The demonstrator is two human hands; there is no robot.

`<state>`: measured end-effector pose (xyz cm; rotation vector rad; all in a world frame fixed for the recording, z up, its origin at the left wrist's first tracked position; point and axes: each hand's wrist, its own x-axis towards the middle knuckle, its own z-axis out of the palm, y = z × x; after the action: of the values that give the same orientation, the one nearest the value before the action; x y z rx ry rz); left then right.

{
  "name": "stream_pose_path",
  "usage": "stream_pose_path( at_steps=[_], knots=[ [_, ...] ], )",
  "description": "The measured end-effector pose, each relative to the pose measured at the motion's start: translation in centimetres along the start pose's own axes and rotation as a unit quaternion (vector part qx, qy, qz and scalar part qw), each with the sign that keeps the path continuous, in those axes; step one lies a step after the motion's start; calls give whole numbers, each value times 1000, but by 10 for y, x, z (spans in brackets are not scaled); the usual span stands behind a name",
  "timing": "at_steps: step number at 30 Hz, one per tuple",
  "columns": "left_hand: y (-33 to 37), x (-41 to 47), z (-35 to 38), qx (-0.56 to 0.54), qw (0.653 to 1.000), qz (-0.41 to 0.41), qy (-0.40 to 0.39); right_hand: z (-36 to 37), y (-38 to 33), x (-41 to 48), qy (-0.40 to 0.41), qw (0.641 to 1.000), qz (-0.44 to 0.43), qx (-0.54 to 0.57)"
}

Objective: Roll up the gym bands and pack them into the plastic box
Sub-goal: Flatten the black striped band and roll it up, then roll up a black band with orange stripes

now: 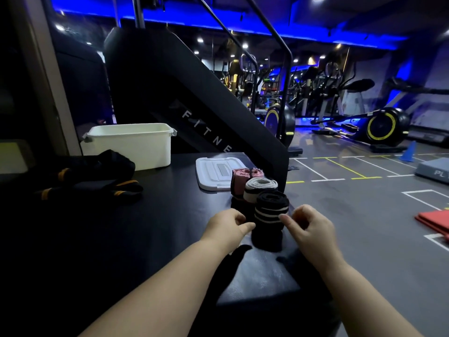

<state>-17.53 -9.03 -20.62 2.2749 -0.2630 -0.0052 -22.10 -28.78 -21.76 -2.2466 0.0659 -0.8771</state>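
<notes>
A black band roll with white stripes (269,215) stands upright near the right edge of the black table (145,239). My left hand (226,227) holds its left side with the thumb against it. My right hand (308,229) pinches its right side, fingers curled. Behind it stand a white band roll (258,188) and a pink band roll (243,177), touching each other. Unrolled black bands with orange stripes (97,178) lie in a heap at the left. The white plastic box (131,144) stands open at the back left, apart from the rolls.
The box's white lid (213,173) lies flat behind the rolls. A loose black strip (233,261) lies under my left wrist. A black stair machine (194,105) rises behind the table. To the right the table ends and the gym floor lies below.
</notes>
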Motion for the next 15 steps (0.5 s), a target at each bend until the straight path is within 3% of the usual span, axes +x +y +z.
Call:
stream_pose_path(
  at_steps=[7,15],
  knots=[
    [-29,-24,-44,-28,999,-16,-7,43,-72,-20,-144,986,-79,-33],
    [-102,-35,-135,46,991,-94,80,127,-142,3,-246,963,-94,-57]
  ],
)
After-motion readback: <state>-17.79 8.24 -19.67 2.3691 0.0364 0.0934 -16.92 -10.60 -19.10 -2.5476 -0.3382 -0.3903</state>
